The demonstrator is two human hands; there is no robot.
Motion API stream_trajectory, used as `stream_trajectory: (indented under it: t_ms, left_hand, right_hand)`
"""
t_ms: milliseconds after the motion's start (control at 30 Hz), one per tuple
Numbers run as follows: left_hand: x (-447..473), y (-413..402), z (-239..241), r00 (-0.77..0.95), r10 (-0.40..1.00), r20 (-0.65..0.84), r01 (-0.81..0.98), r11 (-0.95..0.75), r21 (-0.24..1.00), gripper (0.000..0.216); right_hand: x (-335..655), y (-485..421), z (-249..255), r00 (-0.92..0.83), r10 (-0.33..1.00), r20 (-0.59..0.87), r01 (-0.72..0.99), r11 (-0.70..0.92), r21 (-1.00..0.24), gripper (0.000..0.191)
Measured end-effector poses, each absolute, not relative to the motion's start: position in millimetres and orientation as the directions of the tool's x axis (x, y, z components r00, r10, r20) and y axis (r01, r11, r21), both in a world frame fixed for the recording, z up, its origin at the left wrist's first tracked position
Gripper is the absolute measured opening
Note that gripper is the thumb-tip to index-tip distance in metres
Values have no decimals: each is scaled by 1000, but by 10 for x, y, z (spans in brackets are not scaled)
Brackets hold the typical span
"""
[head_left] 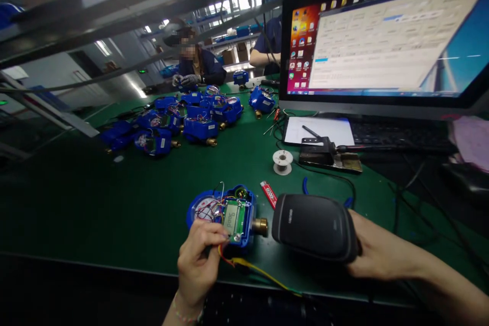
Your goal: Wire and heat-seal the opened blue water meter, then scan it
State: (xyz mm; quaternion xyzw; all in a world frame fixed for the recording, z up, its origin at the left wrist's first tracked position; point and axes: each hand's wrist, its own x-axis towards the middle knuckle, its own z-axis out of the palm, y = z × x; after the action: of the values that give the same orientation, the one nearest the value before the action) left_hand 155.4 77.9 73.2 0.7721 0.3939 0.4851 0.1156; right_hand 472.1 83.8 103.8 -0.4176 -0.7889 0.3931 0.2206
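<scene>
At the bottom centre, the left hand [200, 260] pinched the near edge of an opened blue meter [225, 214], its circuit board and wires exposed. Just right of it, the right hand [376, 252] gripped a black handheld device [315, 226] lying beside the meter's brass fitting. Farther back on the green table [95, 204] sat a solder spool [282, 161], then a cluster of blue meters [179, 122], with a monitor [385, 35] at upper right.

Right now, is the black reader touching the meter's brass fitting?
Apart. The head view shows green mat between the black reader and the brass fitting.
</scene>
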Motion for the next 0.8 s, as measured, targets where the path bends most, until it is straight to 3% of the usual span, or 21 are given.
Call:
stream_trajectory:
  t_ms: [667, 800]
  left_hand:
    - [1532, 783, 699, 207, 731, 650, 478, -655, 585, 16]
    - [1529, 777, 706, 219, 727, 651, 487, -659, 573, 16]
  right_hand:
    - [4646, 814, 887, -590, 805, 54, 459, 390, -799, 21]
    - [4830, 833, 943, -505, 862, -53, 588, 298, -752, 21]
